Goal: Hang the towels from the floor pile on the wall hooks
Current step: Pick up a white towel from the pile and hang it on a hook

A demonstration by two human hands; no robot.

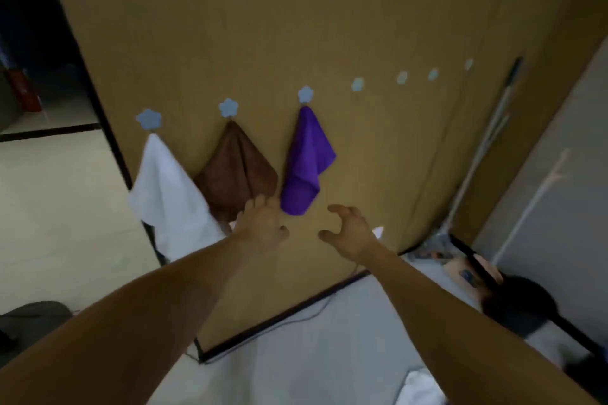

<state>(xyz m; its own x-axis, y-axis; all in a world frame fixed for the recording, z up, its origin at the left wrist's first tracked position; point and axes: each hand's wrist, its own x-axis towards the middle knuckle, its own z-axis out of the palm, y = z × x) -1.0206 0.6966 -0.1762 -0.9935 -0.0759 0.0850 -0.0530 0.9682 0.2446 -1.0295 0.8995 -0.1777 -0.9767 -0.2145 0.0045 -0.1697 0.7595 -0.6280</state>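
Observation:
A row of several pale blue flower-shaped hooks runs along the tan wall (329,26). A white towel (164,194) hangs from the leftmost hook (149,118), a brown towel (235,171) from the second hook (228,107), and a purple towel (304,168) from the third hook (305,94). The hooks further right, starting with one hook (357,84), are bare. My left hand (263,223) reaches out below the brown towel, fingers relaxed, holding nothing. My right hand (350,232) hovers below the purple towel with fingers spread and loosely curled, empty.
A mop or broom handle (487,145) leans in the right corner by a grey wall. White cloth (418,388) lies on the floor at the bottom right. A dark object (519,302) and clutter sit at the right. A dark doorway (39,43) opens at the left.

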